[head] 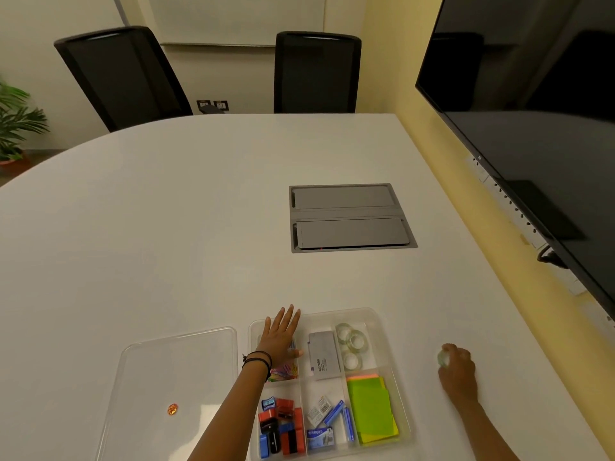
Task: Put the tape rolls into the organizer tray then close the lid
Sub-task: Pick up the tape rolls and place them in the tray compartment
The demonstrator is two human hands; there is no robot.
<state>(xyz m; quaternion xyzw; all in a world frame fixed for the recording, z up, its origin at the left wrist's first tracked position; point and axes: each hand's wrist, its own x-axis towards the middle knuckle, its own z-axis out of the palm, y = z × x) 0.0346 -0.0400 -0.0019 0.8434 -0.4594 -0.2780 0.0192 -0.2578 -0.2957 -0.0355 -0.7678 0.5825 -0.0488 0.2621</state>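
Note:
A clear plastic organizer tray [392,371] stands at the near edge of the white table. Three clear tape rolls [352,341] lie in its far right compartment. My left hand [279,337] rests flat, fingers spread, on the tray's far left compartment. To the right of the tray, my right hand [457,367] is curled around another clear tape roll [443,359] on the table. The transparent lid [173,374] lies flat to the left of the tray, with a small orange sticker on it.
The tray's other compartments hold a grey box [323,356], green sticky notes [371,407], staple boxes, sharpeners and coloured clips. A grey cable hatch [349,216] is set into the table further away. Two black chairs stand beyond the table; a dark screen [532,111] hangs at the right.

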